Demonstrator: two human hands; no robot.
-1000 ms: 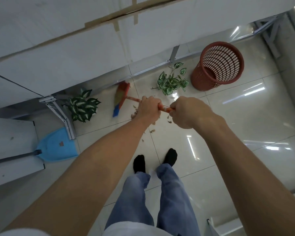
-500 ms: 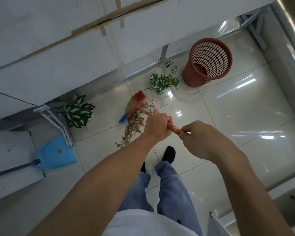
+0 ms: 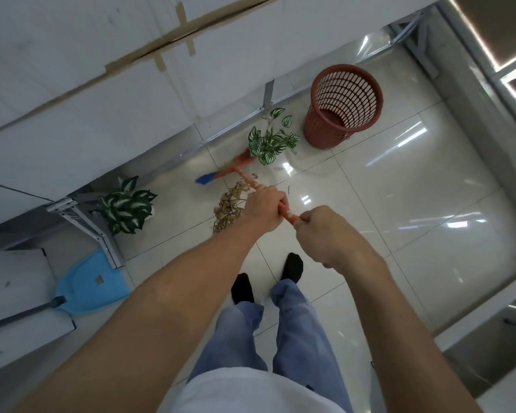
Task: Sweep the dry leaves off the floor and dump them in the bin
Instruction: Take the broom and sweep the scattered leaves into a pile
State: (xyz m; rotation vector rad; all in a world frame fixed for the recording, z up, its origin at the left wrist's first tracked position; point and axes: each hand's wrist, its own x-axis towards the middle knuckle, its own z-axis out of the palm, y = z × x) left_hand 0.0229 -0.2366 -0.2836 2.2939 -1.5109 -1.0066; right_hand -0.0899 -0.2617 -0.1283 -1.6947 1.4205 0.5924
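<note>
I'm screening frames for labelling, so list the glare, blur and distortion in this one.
Head view: streaky glare from overhead lights lies on the glossy floor tiles near the red bin. The broom head is motion-blurred, while the dry leaf pile is fairly sharp. Wide-angle distortion tilts and bows the white wall panels. Shadows are soft.

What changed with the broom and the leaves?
The broom head swung right, up to the small plant beside the bin. The dry leaves now show as one heap beside the left hand. Left hand and right hand kept gripping the handle; the dustpan, bin and large plant stayed put.
</note>
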